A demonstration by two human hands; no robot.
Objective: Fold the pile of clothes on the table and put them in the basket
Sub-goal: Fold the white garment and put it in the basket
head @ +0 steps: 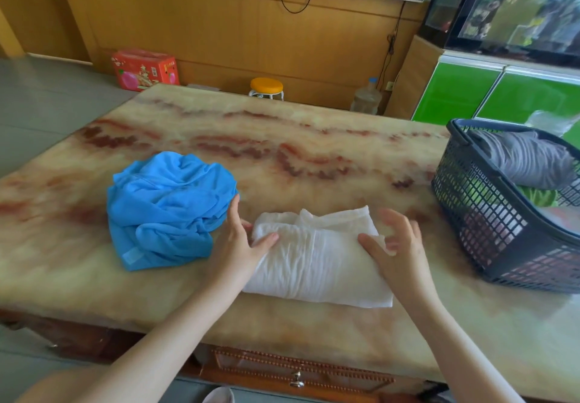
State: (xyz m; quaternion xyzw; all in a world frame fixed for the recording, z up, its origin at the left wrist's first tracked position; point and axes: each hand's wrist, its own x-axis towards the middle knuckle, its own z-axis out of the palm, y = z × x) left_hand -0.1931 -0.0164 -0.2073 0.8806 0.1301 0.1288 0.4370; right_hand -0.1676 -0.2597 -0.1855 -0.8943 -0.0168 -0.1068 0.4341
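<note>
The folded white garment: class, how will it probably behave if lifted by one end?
The white garment is thin, wrinkled cloth, so probably floppy; its folds would likely fall open. It looks light. The glossy table may let it slide.

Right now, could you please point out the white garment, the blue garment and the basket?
white garment (317,264): head view, folded middle
blue garment (166,204): head view, crumpled middle
basket (477,214): head view, near mesh wall

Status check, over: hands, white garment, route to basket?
Left hand, right hand open, at ends of folded white garment. Blue garment crumpled beside it. Nothing between it and basket.
</note>
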